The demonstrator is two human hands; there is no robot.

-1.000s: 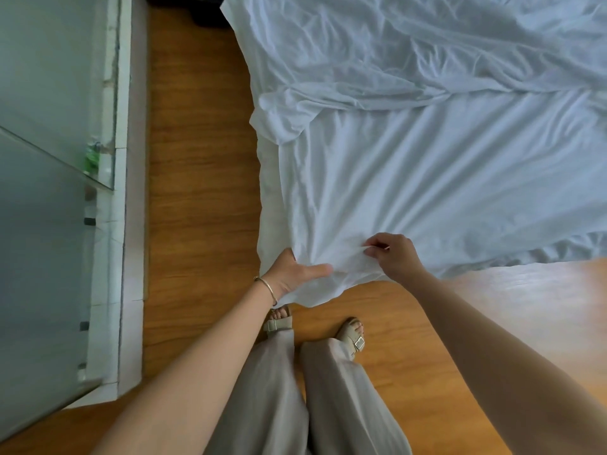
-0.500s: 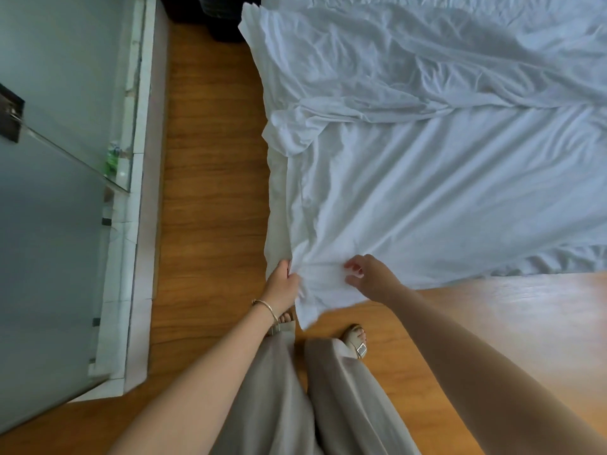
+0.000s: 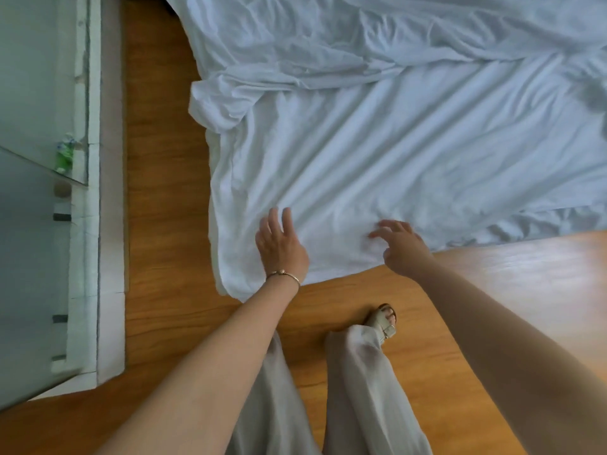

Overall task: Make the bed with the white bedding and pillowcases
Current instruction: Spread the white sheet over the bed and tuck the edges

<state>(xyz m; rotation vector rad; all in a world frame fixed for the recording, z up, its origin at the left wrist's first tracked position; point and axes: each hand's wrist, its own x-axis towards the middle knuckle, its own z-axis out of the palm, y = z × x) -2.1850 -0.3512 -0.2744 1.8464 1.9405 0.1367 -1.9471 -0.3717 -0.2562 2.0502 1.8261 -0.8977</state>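
To my far left stands a glass panel [image 3: 36, 93] with a white sill [image 3: 88, 224], and between it and the bed runs the wood floor [image 3: 157, 192]. The sheet [image 3: 394, 165] lies spread over the bed corner in front of me, its near corner hanging down toward the floor, with a bunched fold [image 3: 220, 103] at the left edge and the duvet [image 3: 361, 37] rumpled farther up.

My left hand [image 3: 281, 247] rests flat on the sheet close to the corner, fingers straight and a little apart, holding nothing (the bracelet [image 3: 284, 274] sits at my wrist). My right hand [image 3: 399, 246] is just beside it to the right, fingers spread and slightly bent with the tips on the cloth, also gripping nothing.

I judge I am at the smoothing stage for this corner: diagonal creases run from my hands up toward the right. The next move, as I see it, calls for pressing outward with both palms to chase those creases, then taking hold of the hanging edge to tuck it under; the fold at the left wants pulling straight too.
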